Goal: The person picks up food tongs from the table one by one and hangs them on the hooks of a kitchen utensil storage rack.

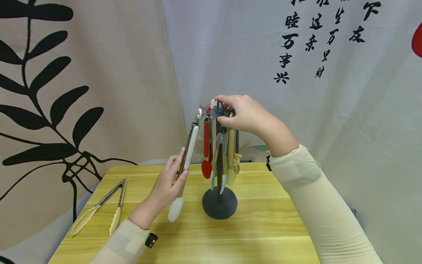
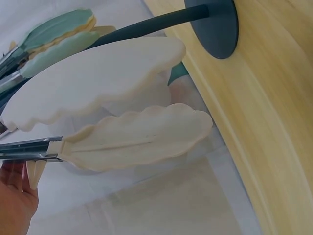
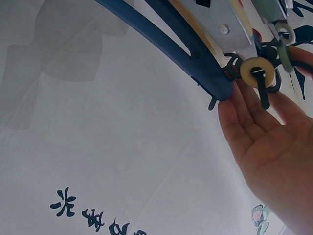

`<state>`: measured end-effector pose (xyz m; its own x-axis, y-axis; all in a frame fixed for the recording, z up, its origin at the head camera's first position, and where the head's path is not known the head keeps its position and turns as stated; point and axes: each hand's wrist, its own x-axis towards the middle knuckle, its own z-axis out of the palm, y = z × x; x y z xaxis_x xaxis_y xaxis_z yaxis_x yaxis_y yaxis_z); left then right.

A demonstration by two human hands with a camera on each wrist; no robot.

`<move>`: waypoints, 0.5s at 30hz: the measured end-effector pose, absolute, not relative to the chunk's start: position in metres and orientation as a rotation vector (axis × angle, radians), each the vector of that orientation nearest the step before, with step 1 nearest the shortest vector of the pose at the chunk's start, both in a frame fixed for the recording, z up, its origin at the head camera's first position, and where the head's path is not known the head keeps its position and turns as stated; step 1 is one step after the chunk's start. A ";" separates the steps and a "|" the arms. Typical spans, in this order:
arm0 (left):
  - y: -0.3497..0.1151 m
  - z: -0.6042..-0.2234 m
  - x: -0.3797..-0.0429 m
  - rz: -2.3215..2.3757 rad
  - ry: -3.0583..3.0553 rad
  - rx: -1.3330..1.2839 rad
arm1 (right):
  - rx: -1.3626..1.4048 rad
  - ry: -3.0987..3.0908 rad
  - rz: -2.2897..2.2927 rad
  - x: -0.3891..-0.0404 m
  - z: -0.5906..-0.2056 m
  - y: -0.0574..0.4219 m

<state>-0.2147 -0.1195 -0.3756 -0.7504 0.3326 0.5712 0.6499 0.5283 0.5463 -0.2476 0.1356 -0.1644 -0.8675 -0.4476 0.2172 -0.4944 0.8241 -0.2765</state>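
My left hand (image 1: pixel 166 185) holds a pair of white-tipped tongs (image 1: pixel 176 209) on a slant, thumb on one side and fingers on the other. The ring at the tongs' upper end is right at a hook of the dark utensil rack (image 1: pixel 219 205). Close up in the left wrist view are the scalloped tips of the tongs (image 2: pixel 142 139), with the left hand (image 2: pixel 17 198) at the edge. My right hand (image 1: pixel 244 112) grips the hooked top of the rack. In the right wrist view, the right hand (image 3: pixel 274 142) has its fingers under the hooks, beside a yellow ring (image 3: pixel 257 62).
From the rack hang red tongs (image 1: pixel 206 141), yellow tongs (image 1: pixel 231 150) and several other utensils. Another pair of cream-tipped tongs (image 1: pixel 113 190) lies spread on the left of the wooden table (image 1: pixel 263 220). Behind hangs a cloth backdrop (image 1: pixel 224 47) with leaf prints and black characters.
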 end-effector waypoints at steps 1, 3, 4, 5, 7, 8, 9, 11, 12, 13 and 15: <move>-0.119 -0.375 -0.215 -1.087 -2.372 -0.806 | 0.741 -2.863 0.493 -0.247 -0.164 0.136; -0.118 -0.376 -0.215 -1.087 -2.368 -0.806 | 0.736 -2.865 0.493 -0.247 -0.165 0.136; -0.117 -0.376 -0.214 -1.086 -2.369 -0.806 | 0.734 -2.865 0.493 -0.247 -0.165 0.135; -0.117 -0.376 -0.215 -1.086 -2.368 -0.807 | 0.734 -2.865 0.492 -0.247 -0.165 0.135; -0.116 -0.376 -0.215 -1.086 -2.371 -0.805 | 0.736 -2.864 0.492 -0.247 -0.165 0.135; -0.116 -0.375 -0.214 -1.087 -2.372 -0.805 | 0.738 -2.862 0.492 -0.247 -0.165 0.135; -0.115 -0.375 -0.214 -1.086 -2.373 -0.806 | 0.739 -2.860 0.492 -0.247 -0.165 0.135; -0.114 -0.375 -0.214 -1.086 -2.375 -0.808 | 0.744 -2.856 0.494 -0.247 -0.165 0.135; -0.114 -0.375 -0.215 -1.083 -2.377 -0.807 | 0.745 -2.854 0.496 -0.247 -0.165 0.135; -0.113 -0.375 -0.215 -1.082 -2.378 -0.808 | 0.747 -2.851 0.497 -0.247 -0.165 0.135; -0.112 -0.375 -0.215 -1.074 -2.383 -0.807 | 0.750 -2.847 0.496 -0.247 -0.165 0.135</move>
<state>-0.2151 -0.1124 -0.3754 -0.7515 0.3381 0.5665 0.6483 0.5374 0.5394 -0.2466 0.1351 -0.1653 -0.8623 -0.4504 0.2314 -0.5021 0.8195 -0.2761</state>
